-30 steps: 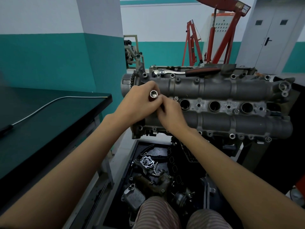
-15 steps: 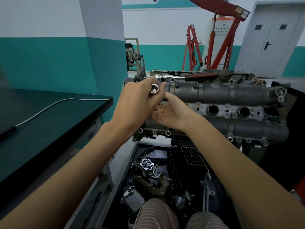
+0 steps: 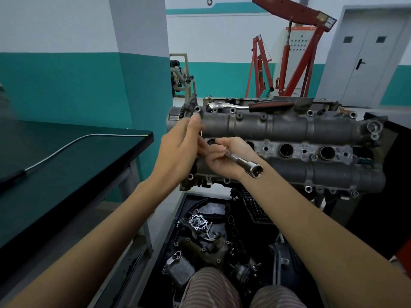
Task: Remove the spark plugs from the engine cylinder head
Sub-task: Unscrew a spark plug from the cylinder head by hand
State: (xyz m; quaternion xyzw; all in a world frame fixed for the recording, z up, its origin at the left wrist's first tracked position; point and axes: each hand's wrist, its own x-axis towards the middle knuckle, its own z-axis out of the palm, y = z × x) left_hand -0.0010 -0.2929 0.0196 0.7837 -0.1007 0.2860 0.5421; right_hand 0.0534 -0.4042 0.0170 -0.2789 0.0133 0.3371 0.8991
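The engine cylinder head (image 3: 289,130) sits on a stand, long axis running left to right, with two cam housings and a recessed centre strip between them. Three open plug wells (image 3: 287,150) are fully visible along that strip; a fourth well (image 3: 210,142) at the left end shows partly behind the hands. No spark plug can be made out in any well.

The right hand (image 3: 224,158) is over the left end of the head, palm up, fingers curled around one long socket (image 3: 243,162). The socket lies tilted, its open end toward the camera and resting above the right wrist. The left hand (image 3: 180,152) is just beside it at the head's left end, fingers partly curled toward the socket's far end; a small metal glint shows at its fingertips, but whether it grips anything cannot be told.

One ratchet wrench (image 3: 249,105) with a dark handle lies along the far edge of the head. One tray (image 3: 178,218) of loose engine parts stands below the head. One dark tabletop (image 3: 66,165) at left carries one thin grey cable (image 3: 66,147) near its far edge.
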